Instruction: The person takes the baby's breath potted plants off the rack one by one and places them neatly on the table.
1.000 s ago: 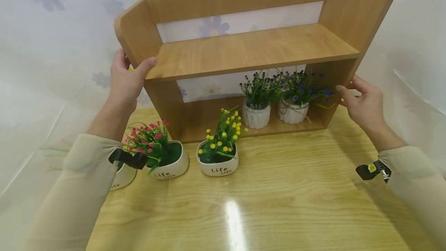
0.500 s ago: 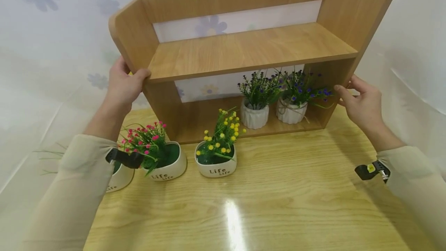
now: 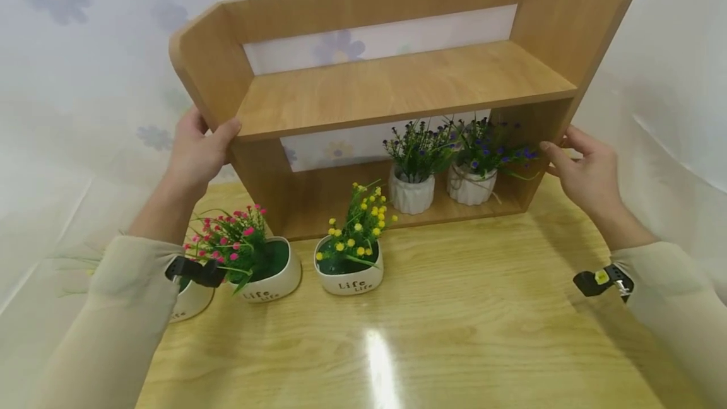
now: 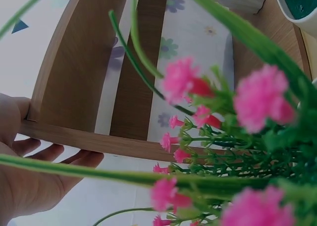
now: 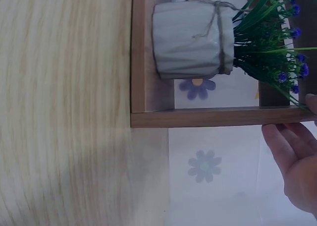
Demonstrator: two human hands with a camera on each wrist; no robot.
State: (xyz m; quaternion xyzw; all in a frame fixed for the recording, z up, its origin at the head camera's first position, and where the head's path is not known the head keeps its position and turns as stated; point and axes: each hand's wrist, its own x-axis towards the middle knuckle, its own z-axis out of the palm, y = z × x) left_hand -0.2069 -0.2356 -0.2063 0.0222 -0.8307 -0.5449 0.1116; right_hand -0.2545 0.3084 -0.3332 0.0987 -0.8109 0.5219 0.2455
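A two-tier wooden shelf [image 3: 392,84] stands on the table, with a white pot of dark purple flowers [image 3: 411,194] and a twine-tied white pot of blue flowers [image 3: 471,187] on its lower tier. My left hand [image 3: 195,150] grips the shelf's left side panel, thumb at the front edge and fingers behind. On the opposite side, my right hand [image 3: 587,166] holds the right side panel between thumb and fingers, beside the blue flowers. In the left wrist view, pink flowers [image 4: 262,94] partly cover the shelf.
In front of the shelf stand a white "Life" pot with yellow flowers [image 3: 352,279] and another with pink flowers [image 3: 269,286]. A third white pot [image 3: 193,302] is partly hidden by my left sleeve. A flower-patterned cloth [image 3: 108,81] hangs behind.
My left thumb has drawn in from the middle board to the panel's front edge, and that hand sits slightly lower. The head view has shifted a little; the right hand keeps its hold.
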